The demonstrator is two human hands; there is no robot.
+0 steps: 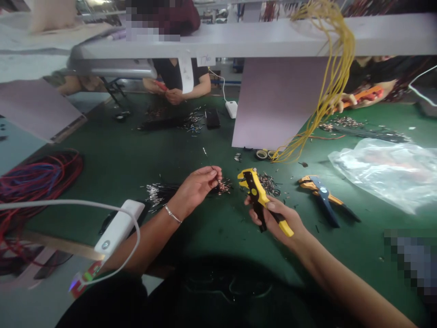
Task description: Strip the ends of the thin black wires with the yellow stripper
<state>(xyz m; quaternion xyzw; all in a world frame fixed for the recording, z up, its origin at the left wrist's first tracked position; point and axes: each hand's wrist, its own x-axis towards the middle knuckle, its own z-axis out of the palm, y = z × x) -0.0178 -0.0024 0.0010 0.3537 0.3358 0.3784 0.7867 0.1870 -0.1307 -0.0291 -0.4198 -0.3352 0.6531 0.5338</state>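
My right hand (273,216) is wrapped round the handles of a yellow-and-black wire stripper (253,191), whose head points up and to the left. Its jaws are a short way right of my left hand (200,187), with a gap between. The left fingertips are pinched together on a thin black wire, mostly hidden by the fingers. Beneath that hand lies a bundle of black wires (167,191), with shiny ends at the left and bare copper ends at the right. Behind the stripper is a pile of short wire pieces (269,183).
A second wire stripper (322,196) and a clear plastic bag (385,171) lie to the right. Yellow wires (336,77) hang from the shelf (239,38). Red and blue wire coils (44,173) and a white power strip (119,225) are left. Co-workers' hands (175,95) work across the table.
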